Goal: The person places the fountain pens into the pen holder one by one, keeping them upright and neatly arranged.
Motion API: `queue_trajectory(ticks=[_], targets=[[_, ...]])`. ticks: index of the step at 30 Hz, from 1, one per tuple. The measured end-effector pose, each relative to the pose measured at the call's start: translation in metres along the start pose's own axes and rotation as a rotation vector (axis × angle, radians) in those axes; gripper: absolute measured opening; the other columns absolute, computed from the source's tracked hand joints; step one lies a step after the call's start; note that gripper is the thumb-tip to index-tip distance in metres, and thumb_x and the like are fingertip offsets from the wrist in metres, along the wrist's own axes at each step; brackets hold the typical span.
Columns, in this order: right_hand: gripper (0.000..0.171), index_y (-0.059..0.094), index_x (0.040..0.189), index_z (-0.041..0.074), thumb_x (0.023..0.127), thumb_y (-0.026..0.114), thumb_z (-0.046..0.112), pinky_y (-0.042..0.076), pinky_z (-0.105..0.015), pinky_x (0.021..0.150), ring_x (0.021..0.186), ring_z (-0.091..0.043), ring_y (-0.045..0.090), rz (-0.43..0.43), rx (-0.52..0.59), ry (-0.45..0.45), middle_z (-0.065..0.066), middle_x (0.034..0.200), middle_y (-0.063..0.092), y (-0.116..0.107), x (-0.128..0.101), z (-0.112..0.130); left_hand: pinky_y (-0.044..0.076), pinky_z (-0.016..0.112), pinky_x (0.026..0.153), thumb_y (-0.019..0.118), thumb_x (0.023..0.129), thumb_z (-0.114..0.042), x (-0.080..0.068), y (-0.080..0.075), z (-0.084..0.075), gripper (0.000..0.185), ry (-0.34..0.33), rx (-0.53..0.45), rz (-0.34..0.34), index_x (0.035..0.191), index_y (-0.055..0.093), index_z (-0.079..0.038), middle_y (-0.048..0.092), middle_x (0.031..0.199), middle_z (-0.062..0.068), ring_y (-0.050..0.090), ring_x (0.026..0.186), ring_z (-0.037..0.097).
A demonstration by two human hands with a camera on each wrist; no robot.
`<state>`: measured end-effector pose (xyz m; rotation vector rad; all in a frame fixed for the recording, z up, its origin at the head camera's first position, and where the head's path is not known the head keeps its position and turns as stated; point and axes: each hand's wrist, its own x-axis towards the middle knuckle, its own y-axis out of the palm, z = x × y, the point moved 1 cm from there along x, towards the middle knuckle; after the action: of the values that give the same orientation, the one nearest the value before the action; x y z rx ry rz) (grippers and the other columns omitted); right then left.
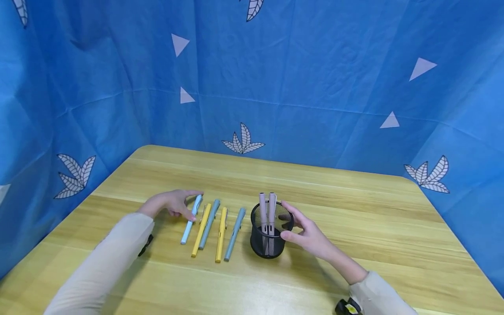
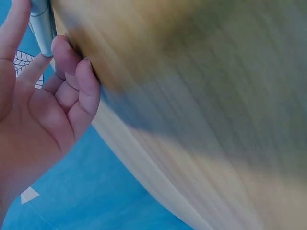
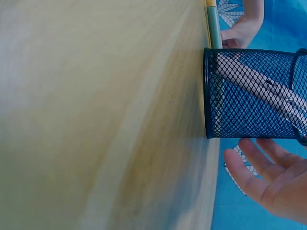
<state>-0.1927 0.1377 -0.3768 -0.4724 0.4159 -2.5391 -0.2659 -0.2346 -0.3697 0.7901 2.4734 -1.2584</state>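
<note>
Five pens in a row on the wooden table (image 1: 354, 205), just left of a black mesh cup (image 1: 271, 245) standing upright toward the near middle of the surface. From the left: light blue pen (image 1: 191, 219), yellow pen (image 1: 201, 230), grey-blue pen (image 1: 209, 224), second yellow pen (image 1: 221, 234), second grey-blue pen (image 1: 235, 234), all lying roughly parallel, tips toward the near edge. Two pale pink pens (image 1: 267, 210) upright in the cup, caps above the rim. Left hand (image 1: 173, 203) resting at the far end of the light blue pen, fingers loosely bent, thumb and fingertips touching the barrel; full grasp not clear in the left wrist view. Right hand (image 1: 309, 234) against the cup's right side, fingers relaxed and spread around the mesh wall, thumb near the front, not clenched. Blue cloth (image 1: 275, 65) with leaf and triangle prints behind the far and side edges.
</note>
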Motion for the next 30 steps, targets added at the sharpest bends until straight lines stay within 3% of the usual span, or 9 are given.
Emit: queue_trajectory(ticks=[4,12,19,30], targets=[[0.067,0.024,0.14,0.003,0.085,0.061,0.012,0.052,-0.03,0.067,0.113,-0.044,0.041,-0.008,-0.004,0.002,-0.029,0.135,0.03,-0.0009,0.0002,0.0012,0.03,0.021,0.043,0.075,0.072,-0.024,-0.0003,-0.0021,-0.0012,0.09,0.015,-0.004,-0.012,0.142,0.021,-0.013,0.04,0.058,0.0,0.033,0.044,0.01],[0.068,0.023,0.141,0.004,0.085,0.061,0.013,0.051,-0.029,0.07,0.114,-0.044,0.04,0.003,0.004,0.014,-0.027,0.137,0.027,0.0004,0.0,0.0008,0.034,0.021,0.044,0.075,0.073,-0.023,0.001,-0.0021,0.0015,0.086,0.02,0.0,-0.023,0.14,0.022,-0.01,0.046,0.063,0.004,0.04,0.048,0.012],[0.068,0.023,0.141,0.005,0.085,0.061,0.011,0.05,-0.028,0.073,0.112,-0.042,0.043,0.012,-0.004,0.034,-0.03,0.128,0.039,-0.0002,-0.0006,0.0019,0.037,0.021,0.046,0.072,0.076,-0.02,0.0015,-0.0029,0.0029,0.078,0.037,-0.032,-0.006,0.137,0.025,-0.008,0.047,0.065,0.006,0.042,0.049,0.013],[0.069,0.022,0.14,0.003,0.085,0.062,0.014,0.05,-0.027,0.073,0.11,-0.042,0.045,0.035,-0.014,0.027,-0.031,0.124,0.043,-0.0025,-0.0004,0.0023,0.044,0.026,0.053,0.073,0.074,-0.013,0.0039,-0.0075,0.0022,0.077,0.044,-0.072,0.009,0.134,0.027,-0.003,0.051,0.072,0.011,0.049,0.058,0.017]])
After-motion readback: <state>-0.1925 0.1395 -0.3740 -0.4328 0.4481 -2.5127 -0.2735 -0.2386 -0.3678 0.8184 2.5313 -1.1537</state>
